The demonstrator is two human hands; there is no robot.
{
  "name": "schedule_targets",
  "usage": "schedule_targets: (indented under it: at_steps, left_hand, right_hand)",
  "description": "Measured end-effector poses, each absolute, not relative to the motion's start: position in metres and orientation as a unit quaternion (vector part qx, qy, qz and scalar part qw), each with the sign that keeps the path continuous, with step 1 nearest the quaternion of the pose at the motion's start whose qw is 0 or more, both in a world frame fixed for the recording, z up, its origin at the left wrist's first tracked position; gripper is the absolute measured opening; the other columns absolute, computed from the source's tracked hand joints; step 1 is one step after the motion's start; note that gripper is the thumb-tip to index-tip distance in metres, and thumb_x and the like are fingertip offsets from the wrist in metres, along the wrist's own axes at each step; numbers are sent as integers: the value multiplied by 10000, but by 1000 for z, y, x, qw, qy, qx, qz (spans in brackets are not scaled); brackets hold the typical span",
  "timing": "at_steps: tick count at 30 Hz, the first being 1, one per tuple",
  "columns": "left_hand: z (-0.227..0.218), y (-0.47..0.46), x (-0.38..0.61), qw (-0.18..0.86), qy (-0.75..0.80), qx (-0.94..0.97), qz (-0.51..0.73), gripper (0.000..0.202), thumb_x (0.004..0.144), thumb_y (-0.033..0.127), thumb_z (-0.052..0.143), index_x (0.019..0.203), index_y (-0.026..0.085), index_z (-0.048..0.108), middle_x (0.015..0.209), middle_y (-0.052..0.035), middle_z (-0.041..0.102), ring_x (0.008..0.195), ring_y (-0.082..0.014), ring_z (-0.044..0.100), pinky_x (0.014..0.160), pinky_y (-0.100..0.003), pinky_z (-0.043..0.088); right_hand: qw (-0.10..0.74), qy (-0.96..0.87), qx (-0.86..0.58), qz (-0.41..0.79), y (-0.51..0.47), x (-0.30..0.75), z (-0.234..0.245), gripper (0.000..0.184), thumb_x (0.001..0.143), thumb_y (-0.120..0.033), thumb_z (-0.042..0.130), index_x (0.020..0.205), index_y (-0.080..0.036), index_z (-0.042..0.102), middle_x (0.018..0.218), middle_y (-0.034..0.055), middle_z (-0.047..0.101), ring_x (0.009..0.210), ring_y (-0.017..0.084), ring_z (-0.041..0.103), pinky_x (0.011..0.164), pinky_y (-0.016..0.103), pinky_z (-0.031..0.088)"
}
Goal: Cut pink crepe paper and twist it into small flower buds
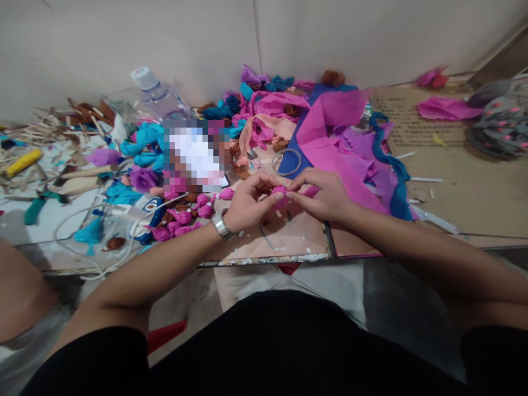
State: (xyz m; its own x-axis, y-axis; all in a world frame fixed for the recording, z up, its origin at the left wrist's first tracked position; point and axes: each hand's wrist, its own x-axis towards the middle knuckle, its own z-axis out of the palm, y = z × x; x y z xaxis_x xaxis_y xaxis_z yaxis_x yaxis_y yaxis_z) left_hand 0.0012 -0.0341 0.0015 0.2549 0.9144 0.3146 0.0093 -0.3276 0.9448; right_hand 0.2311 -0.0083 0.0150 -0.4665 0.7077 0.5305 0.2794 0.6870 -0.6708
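My left hand and my right hand meet over a board, both pinching a small pink paper flower bud between their fingertips. The left wrist wears a metal watch. A large pink paper sheet lies just behind the right hand. Several finished pink buds lie in a cluster to the left of my left hand. A purple paper rose sits further left.
A clear plastic bottle lies at the back left. Teal, purple and brown paper scraps pile against the wall. Wooden sticks, a yellow tool, a wire ring, a white cable and a cardboard sheet surround the work area.
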Motion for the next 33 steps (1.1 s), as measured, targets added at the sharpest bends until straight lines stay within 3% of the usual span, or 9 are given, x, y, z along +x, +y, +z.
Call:
schedule_targets:
  at_steps: [13,21,27,33]
  left_hand:
    - [6,-32,1,445,334,668,495,244,943,417,850,1088,228,798,1134,-91,834,1031,-194,792,881,-321,634]
    - [-3,-31,-3,380,361,704,478,321,899,425,889,1169,258,843,1165,-96,844,1016,-216,772,882,-353,606]
    - [0,-33,-3,406,355,692,480,269,970,377,821,1205,248,802,1193,-91,822,1023,-186,762,892,-314,588]
    - [-1,-31,-2,409,360,676,496,336,967,478,798,1150,208,719,1150,-98,784,1006,-185,747,876,-300,592]
  right_hand:
    - [433,-816,-295,244,-6,232,15,151,974,-382,771,891,-256,763,898,31,801,856,223,747,813,385,601]
    - [425,-823,-297,233,-7,230,15,184,976,-411,771,873,-258,755,880,34,803,857,236,745,825,406,586]
    - [425,-829,-296,211,-5,232,12,173,948,-406,827,949,-246,764,907,34,807,851,227,734,808,380,568]
    - [434,-837,-273,193,-4,232,13,161,990,-405,792,969,-246,791,920,40,824,853,227,743,825,387,560]
